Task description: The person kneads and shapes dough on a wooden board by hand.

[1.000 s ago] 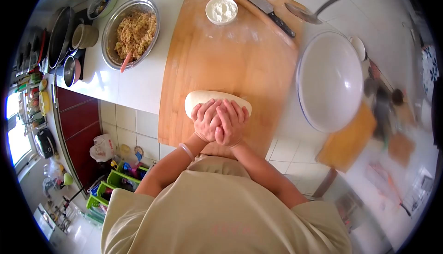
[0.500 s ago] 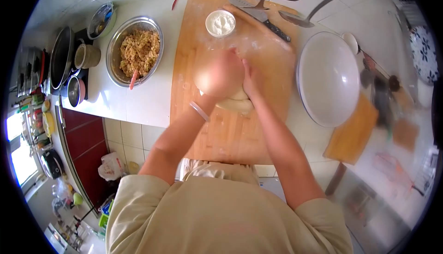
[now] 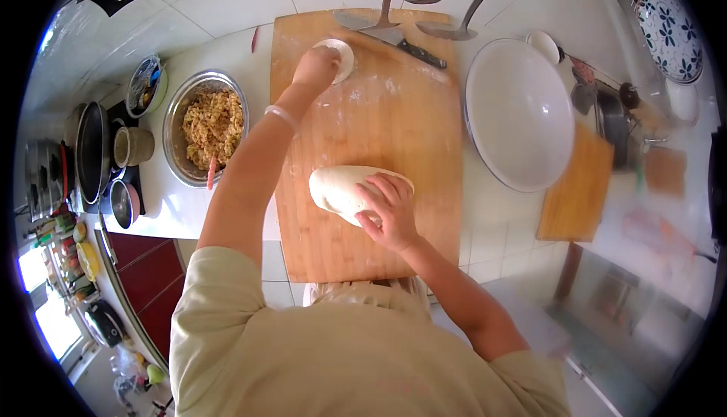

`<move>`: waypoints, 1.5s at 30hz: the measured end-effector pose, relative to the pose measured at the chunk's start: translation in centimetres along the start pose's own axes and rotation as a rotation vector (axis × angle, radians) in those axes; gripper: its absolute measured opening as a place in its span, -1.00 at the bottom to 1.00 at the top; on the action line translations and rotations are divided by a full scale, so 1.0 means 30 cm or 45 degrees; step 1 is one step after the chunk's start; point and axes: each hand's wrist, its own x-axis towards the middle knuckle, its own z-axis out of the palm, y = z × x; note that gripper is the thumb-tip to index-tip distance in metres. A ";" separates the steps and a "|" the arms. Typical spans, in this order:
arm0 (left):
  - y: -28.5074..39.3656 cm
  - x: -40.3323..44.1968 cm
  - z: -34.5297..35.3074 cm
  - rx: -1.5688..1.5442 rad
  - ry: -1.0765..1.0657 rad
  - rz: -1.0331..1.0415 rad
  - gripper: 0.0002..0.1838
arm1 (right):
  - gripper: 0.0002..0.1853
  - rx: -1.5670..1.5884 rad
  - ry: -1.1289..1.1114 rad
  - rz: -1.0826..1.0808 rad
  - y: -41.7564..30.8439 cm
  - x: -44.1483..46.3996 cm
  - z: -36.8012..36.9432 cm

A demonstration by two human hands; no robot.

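A pale, smooth lump of dough [image 3: 337, 190] lies on the wooden board [image 3: 363, 258]. My right hand [image 3: 390, 212] rests on the dough's right side, fingers and thumb spread over its surface. Farther back, my left hand [image 3: 321, 66], with a pale bangle on its wrist, reaches into a small white bowl of flour [image 3: 346, 61]. Its fingers are curled together inside the bowl, and their tips are hidden.
Left of the board stands a metal bowl [image 3: 175, 161] of filling. A large white basin [image 3: 522, 114] is on the right. A knife [image 3: 420, 54] and a rolling pin [image 3: 379, 47] lie at the back, below hanging utensils [image 3: 454, 33].
My left hand has left the dough and moved back-left into the flour bowl. The dough now shows as a longer lump nearer my body, with only my right hand on it. The view has shifted.
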 end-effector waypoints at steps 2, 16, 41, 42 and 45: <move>0.073 -0.068 -0.084 -0.357 -0.271 -0.082 -0.72 | -0.46 0.008 0.015 -0.031 0.001 -0.013 0.013; 0.212 -0.543 0.034 -0.986 -1.277 -0.102 -0.56 | -0.43 -0.002 -0.010 -0.037 -0.038 -0.114 0.018; 0.322 -0.264 0.139 -0.108 0.201 -0.404 -0.47 | -0.73 -0.090 0.120 0.367 0.386 0.517 0.179; 0.335 -0.284 0.117 -0.110 0.131 -0.457 -0.44 | -0.72 -0.131 0.047 0.383 0.373 0.512 0.165; 0.390 -0.416 -0.007 -0.338 -0.093 -0.624 -0.48 | -0.80 0.255 -0.017 0.237 0.248 0.399 0.057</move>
